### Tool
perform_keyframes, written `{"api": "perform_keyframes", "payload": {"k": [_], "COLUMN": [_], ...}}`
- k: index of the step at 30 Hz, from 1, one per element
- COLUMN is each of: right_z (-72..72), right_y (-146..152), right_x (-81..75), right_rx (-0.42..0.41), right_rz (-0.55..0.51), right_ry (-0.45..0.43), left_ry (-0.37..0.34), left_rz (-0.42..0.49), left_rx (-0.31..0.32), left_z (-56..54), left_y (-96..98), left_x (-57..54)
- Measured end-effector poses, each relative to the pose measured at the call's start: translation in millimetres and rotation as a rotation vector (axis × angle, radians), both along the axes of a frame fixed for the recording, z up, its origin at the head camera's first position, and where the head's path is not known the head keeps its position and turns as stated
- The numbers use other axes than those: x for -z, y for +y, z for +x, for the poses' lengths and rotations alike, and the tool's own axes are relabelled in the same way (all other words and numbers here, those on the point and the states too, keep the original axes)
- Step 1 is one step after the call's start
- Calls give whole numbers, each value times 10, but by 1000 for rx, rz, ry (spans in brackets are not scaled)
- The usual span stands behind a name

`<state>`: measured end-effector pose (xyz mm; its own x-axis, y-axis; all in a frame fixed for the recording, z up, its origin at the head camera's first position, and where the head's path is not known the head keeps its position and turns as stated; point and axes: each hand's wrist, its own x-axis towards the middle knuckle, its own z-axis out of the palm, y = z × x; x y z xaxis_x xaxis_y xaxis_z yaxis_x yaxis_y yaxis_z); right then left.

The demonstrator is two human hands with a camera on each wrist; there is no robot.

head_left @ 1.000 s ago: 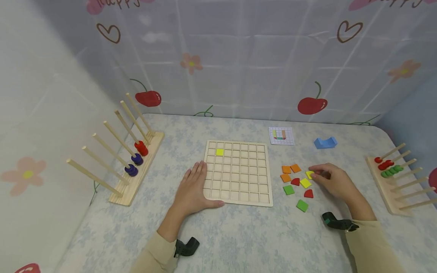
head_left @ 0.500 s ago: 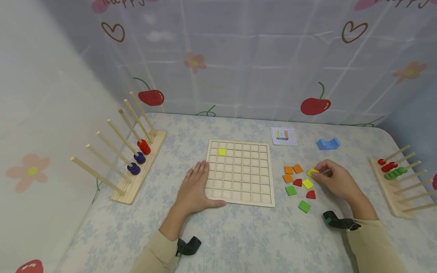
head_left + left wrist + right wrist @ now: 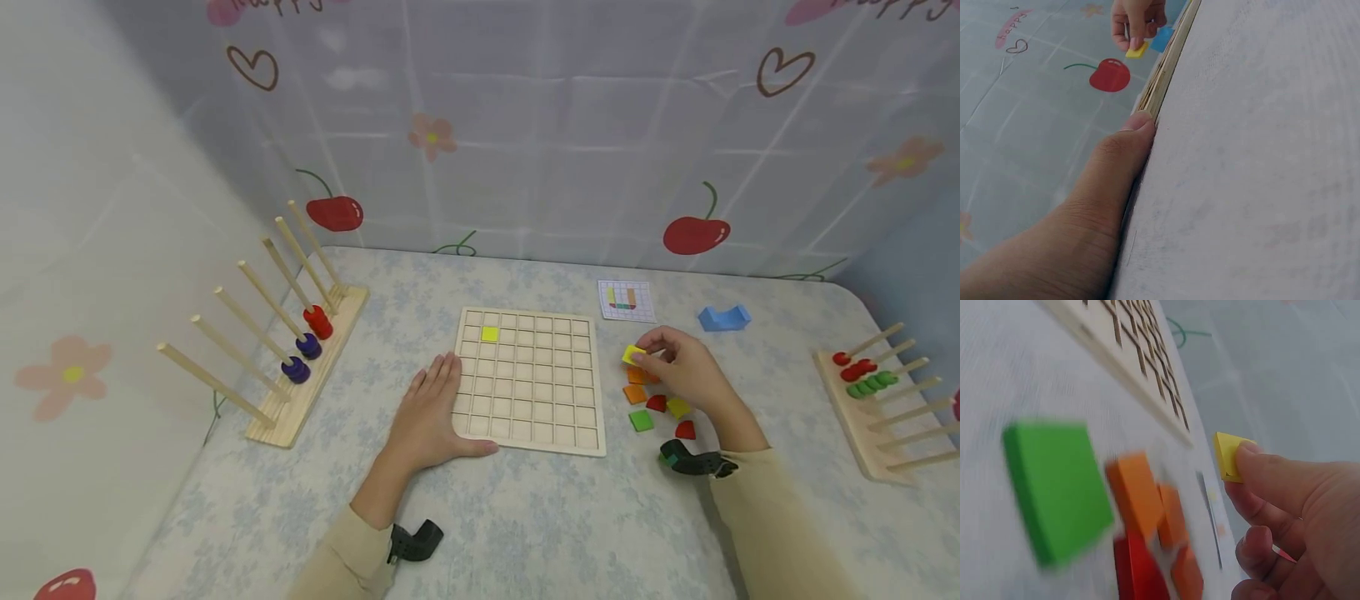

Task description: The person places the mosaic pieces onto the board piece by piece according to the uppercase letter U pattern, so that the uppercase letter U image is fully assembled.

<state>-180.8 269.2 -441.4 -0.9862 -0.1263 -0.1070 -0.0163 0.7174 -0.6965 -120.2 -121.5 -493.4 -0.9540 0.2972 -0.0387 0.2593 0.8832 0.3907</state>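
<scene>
Wears a long beige left sleeve (image 3: 345, 546) and matching right sleeve (image 3: 765, 517), plain and softly creased near the cuffs. Carries a black left wrist camera (image 3: 417, 542) and black right wrist camera (image 3: 690, 461), elbow-shaped, smooth-cased, with darker, narrower fittings towards the cuff. Leaves left hand (image 3: 424, 417) and right hand (image 3: 684, 369) bare.

Across the worktop (image 3: 540, 517) from its left edge: left rack (image 3: 321, 367), board (image 3: 527, 379), loose tiles (image 3: 641, 421), right rack (image 3: 855, 417); card (image 3: 627, 301) behind the tiles.

Yellow tile (image 3: 1225, 455); green tile (image 3: 641, 421); orange tile (image 3: 634, 394); red piece (image 3: 686, 430); pale grid-patterned board (image 3: 536, 369); blue-mottled whitish tabletop (image 3: 555, 525).
</scene>
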Motion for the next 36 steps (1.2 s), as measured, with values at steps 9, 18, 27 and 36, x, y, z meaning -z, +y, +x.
{"api": "perform_keyframes", "payload": {"k": [9,18,27,36], "right_z": [-191,-308,-380,-386], "right_y": [-562,-1121,-1574,-1859], "right_x": [12,43,99,127], "right_rx": [-87,-164,-219,-226], "right_rz": [-42,-99,-122,-82], "right_ry": [26,17,13,29], "left_ry": [14,25,-6,0], "left_rz": [12,21,6,24], "left_rx": [10,13,23,27], "left_z": [-5,-1,-7,-11], "left_y": [-11,-15,-16,-33], "left_x": [12,-13,-37,-39]}}
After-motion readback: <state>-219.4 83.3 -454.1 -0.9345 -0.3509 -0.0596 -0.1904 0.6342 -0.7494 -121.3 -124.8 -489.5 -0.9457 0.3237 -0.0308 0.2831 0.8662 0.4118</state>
